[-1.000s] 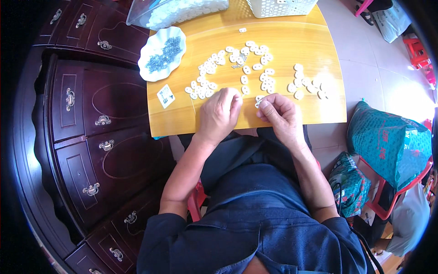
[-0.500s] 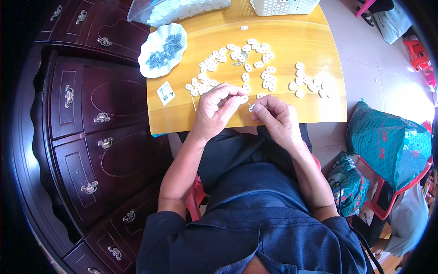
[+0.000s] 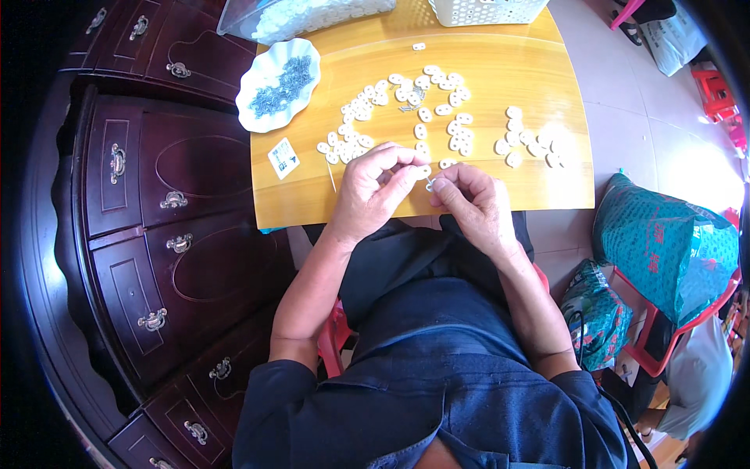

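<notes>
Between thumb and forefinger, my left hand (image 3: 373, 187) pinches a small white oval piece with holes (image 3: 423, 171) over the table's near edge. Close beside it, my right hand (image 3: 473, 199) is closed on a small thin metal piece (image 3: 429, 184), whose exact kind is too small to tell. The two pieces nearly meet; whether they touch I cannot tell. Many similar white oval pieces (image 3: 420, 131) lie in loose rows beyond my hands, with another cluster (image 3: 513, 137) to the right. A few metal pins (image 3: 412, 106) lie among the far ones.
On the wooden table (image 3: 531, 78) a scalloped white dish (image 3: 248, 117) holds dark metal pins. A clear bin (image 3: 242, 23) and a white perforated basket (image 3: 488, 12) stand at the back. Dark drawers (image 3: 187, 172) rise at left; teal bags (image 3: 664, 242) sit at right.
My left hand has shifted the white oval piece slightly right, closer to the metal piece in my right hand. My right hand has hardly moved.
</notes>
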A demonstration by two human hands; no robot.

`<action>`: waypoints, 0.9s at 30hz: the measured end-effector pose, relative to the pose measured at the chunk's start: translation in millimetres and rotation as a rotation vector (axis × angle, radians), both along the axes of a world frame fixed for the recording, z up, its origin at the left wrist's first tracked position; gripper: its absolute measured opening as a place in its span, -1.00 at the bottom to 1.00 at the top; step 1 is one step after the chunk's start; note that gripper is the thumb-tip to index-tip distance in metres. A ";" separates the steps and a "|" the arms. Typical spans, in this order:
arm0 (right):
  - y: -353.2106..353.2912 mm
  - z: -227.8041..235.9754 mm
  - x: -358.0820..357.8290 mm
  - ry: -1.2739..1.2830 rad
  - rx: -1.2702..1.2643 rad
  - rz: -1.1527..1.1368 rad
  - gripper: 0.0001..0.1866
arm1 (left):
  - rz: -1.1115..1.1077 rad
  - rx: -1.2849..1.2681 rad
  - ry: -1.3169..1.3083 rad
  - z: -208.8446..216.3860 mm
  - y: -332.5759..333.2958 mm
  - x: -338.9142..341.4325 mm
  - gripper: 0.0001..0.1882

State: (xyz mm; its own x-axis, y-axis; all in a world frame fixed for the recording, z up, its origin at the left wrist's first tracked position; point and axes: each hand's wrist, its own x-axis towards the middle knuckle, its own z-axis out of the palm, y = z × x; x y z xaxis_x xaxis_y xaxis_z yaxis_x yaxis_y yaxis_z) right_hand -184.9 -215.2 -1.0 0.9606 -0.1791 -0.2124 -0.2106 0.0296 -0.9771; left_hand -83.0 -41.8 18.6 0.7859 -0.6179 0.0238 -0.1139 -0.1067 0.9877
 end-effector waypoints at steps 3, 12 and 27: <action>0.6 2.9 0.3 0.000 -0.014 -0.002 -0.80 | 0.008 0.003 0.010 0.2 0.2 -1.2 -0.91; 1.9 5.1 0.9 0.011 0.004 -0.020 -0.80 | -0.023 0.013 0.015 -2.8 -3.4 -3.4 -0.90; 8.0 2.4 4.7 0.027 0.334 -0.103 -0.79 | -0.014 0.064 -0.124 7.9 -7.4 -8.0 -0.80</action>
State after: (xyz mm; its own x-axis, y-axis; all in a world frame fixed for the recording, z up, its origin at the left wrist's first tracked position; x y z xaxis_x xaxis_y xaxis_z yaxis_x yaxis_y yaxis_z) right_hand -180.2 -207.2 1.5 0.9345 -0.1911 -0.3003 -0.2151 0.3690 -0.9042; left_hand -90.9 -49.1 26.5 0.7705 -0.6324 0.0808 -0.2369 -0.1664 0.9572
